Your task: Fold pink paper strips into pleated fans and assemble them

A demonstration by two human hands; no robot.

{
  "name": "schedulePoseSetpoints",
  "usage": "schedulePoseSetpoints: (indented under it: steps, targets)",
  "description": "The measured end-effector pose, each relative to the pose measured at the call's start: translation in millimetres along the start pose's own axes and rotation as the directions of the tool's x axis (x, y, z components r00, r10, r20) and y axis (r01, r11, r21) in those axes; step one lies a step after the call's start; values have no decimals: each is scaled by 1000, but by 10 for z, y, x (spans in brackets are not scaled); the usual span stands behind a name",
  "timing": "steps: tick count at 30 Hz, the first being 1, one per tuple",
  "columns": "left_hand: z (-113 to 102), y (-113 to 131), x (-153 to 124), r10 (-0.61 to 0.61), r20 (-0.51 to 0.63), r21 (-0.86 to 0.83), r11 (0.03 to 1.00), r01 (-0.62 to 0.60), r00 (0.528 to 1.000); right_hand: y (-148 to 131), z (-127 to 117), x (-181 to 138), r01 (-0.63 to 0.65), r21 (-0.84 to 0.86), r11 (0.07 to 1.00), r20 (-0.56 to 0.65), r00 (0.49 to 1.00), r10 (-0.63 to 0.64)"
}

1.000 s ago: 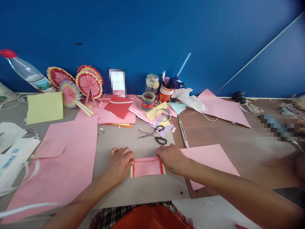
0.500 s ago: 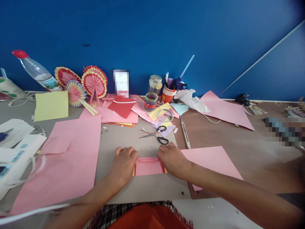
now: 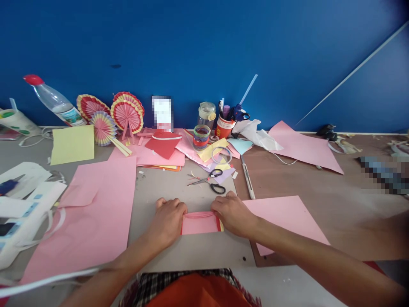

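Evidently we're pinching the folded pink paper [image 3: 201, 224], at six o'clock on the desk [image 3: 166, 187]: left hand [image 3: 168, 219] gripping its nine-o'clock end, right hand [image 3: 236, 216] its three-o'clock end, probably keeping the far folds even. Scissors [image 3: 208, 180] lie near, towards twelve, presumably for easy reach.

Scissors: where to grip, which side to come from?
Probably the black loops, with the right hand coming from the near right: the scissors lie flat, loops spread apart at the right end, blades pointing left, away from that approach.
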State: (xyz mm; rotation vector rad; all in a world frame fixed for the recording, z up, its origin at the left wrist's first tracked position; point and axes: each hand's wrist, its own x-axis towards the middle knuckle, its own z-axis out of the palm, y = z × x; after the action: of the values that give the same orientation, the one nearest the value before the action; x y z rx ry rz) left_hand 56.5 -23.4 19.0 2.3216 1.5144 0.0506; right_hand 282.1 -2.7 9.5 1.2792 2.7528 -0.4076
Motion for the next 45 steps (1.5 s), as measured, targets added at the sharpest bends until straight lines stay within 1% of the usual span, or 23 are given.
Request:
schedulePoseSetpoints:
  steps: [2, 4, 6, 7, 8, 9, 10, 12, 13, 15, 16, 17, 18, 19, 21, 23, 26, 29, 31, 35, 38, 42, 45]
  targets:
    - [-14, -7, -15, 14, -28, -20, 1000, -14, 1000, 14, -19, 19, -23, 13, 1000, 2, 1000, 23]
    - [-35, -73, -53, 3, -101, -65, 998, -9, 995, 31, -39, 39, -43, 14, 999, 12, 999, 43]
    - [-71, -208, -109, -89, -231, -100, 993, 68, 969, 46, -55, 55, -54, 10, 998, 29, 998, 54]
    - [-92, -299, -139, -167, -331, -91, 985, 144, 929, 52, -60, 61, -56, 7, 998, 37, 998, 56]
    - [-114, -400, -168, -250, -454, -65, 967, 248, 855, 56, -63, 66, -60, 5, 998, 40, 997, 60]
    - [-131, -509, -193, -327, -544, -37, 929, 367, 773, 59, -65, 71, -65, 4, 998, 40, 997, 65]
    - [-143, -622, -214, -410, -574, -26, 874, 485, 709, 60, -66, 76, -71, 3, 997, 40, 997, 71]
    - [-146, -845, -237, -615, -543, -81, 716, 694, 571, 60, -69, 89, -83, 0, 997, 47, 995, 83]
    - [-137, -949, -238, -697, -486, -110, 647, 755, 527, 60, -71, 96, -86, -3, 996, 54, 995, 86]
    - [-112, -1124, -222, -800, -402, -154, 538, 829, 445, 59, -76, 111, -88, -3, 996, 66, 994, 88]
    - [-101, -1187, -206, -829, -362, -162, 507, 847, 427, 59, -78, 119, -89, 2, 996, 68, 994, 89]
    - [-93, -1229, -187, -845, -320, -156, 493, 856, 428, 59, -81, 125, -92, 10, 996, 66, 994, 91]
    - [-88, -1248, -163, -845, -284, -136, 503, 854, 453, 58, -82, 131, -95, 19, 995, 63, 994, 94]
    - [-85, -1244, -137, -832, -260, -111, 530, 840, 491, 58, -83, 136, -98, 27, 995, 60, 994, 97]
    - [-78, -1179, -77, -769, -251, -51, 617, 786, 588, 55, -83, 143, -101, 44, 994, 57, 994, 98]
    - [-57, -1076, -7, -682, -292, 6, 700, 714, 671, 52, -81, 148, -102, 49, 994, 60, 993, 99]
    - [-4, -952, 114, -536, -395, 94, 784, 613, 746, 47, -79, 154, -101, 41, 994, 71, 993, 98]
    - [29, -913, 242, -345, -446, 163, 876, 454, 826, 45, -86, 163, -104, 42, 994, 76, 992, 101]
    - [19, -916, 328, -310, -455, 160, 894, 419, 835, 45, -93, 169, -110, 45, 993, 79, 991, 107]
    - [-48, -934, 492, -420, -450, 102, 853, 512, 788, 47, -109, 172, -115, 57, 992, 79, 991, 110]
    - [-50, -942, 574, -433, -444, 91, 849, 520, 785, 49, -113, 167, -125, 75, 989, 83, 989, 119]
    - [48, -961, 603, -336, -458, 112, 897, 429, 823, 51, -99, 158, -134, 88, 987, 82, 989, 127]
    - [97, -990, 602, -282, -495, 111, 918, 382, 822, 55, -84, 154, -127, 89, 988, 70, 990, 121]
